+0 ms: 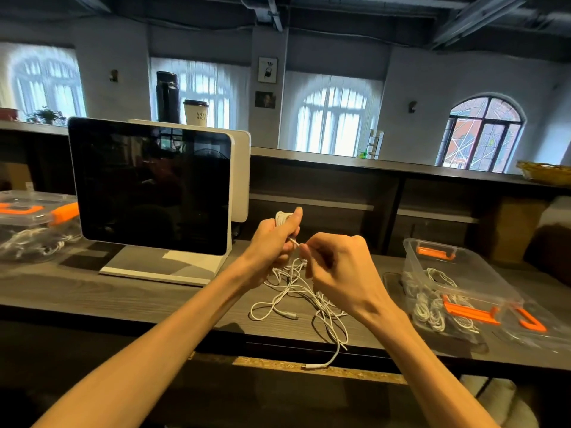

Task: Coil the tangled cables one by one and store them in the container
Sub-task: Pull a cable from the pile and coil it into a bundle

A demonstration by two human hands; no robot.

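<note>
1. Nearest the camera, two bare forearms reach forward from the bottom edge over the dark wooden counter (92,291)
2. At the far left of the counter lies a clear bin (34,223) with orange clips, with pale cables showing through its wall
3. Just right of it stands a white-framed monitor (151,186) on a flat white base, its screen dark
4. Behind the monitor, on the higher shelf, stand a black flask (167,97) and a lidded paper cup (196,112)
5. The left hand (273,239) is raised above the counter, fingers curled round a small white coil (282,217), thumb pressed up along it
6. The right hand (336,264) is close beside the left, fingers curled, its fingertips pinching the white cable's end (296,242) between the two hands
7. Below both hands a loose tangle of white cables (304,299) lies on the counter, one strand with its plug hanging over the front edge
8. To the right, well apart from the tangle, stands the open clear container (463,267) with orange latches, several coiled white cables inside
9. Its clear lid (531,322) with orange clips lies against its near right side
10. At the far right on the upper shelf rests a woven basket (545,172)
</note>
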